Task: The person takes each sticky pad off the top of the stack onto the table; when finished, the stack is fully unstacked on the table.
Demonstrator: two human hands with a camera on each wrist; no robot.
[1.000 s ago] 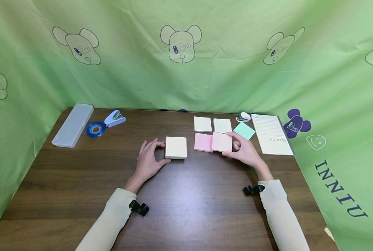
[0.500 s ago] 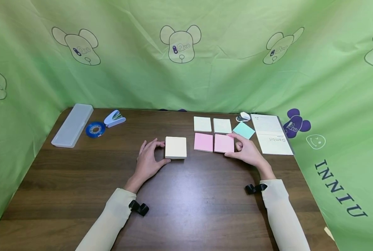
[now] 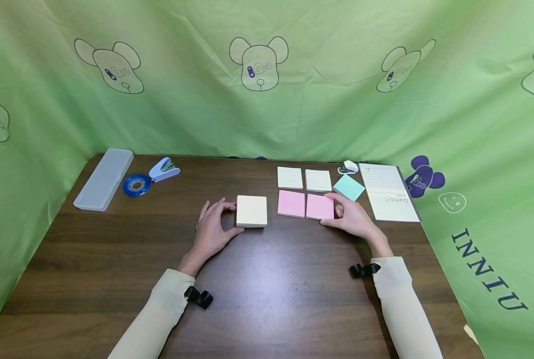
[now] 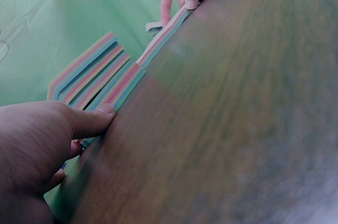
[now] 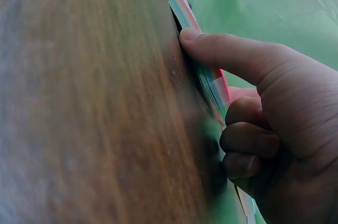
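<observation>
My left hand [image 3: 215, 227] holds a stack of sticky note pads [image 3: 251, 210] with a cream top, thumb at its near edge and fingers at the far side. In the left wrist view the stack's striped pads [image 4: 119, 84] look spread apart, with my thumb against the lowest. At the right, my right hand [image 3: 354, 217] pinches a pink sticky note pad [image 3: 319, 206] between thumb and index finger, its other fingers curled in. The right wrist view shows this pad's multicoloured edge [image 5: 217, 84] low at the tabletop. Another pink pad [image 3: 291, 203] lies just left of it.
Two whitish pads [image 3: 290, 177] lie behind the pink ones. Beyond my right hand are a teal pad [image 3: 349, 187], a small white object [image 3: 350, 167] and a notebook [image 3: 390, 194]. A pale case [image 3: 104, 179], blue tape roll [image 3: 136, 185] and stapler [image 3: 164, 170] stand back left.
My right hand has brought the pink pad down and rightward off the other pink pad, then shifted it slightly left, so they lie side by side. My left hand has stayed at the stack.
</observation>
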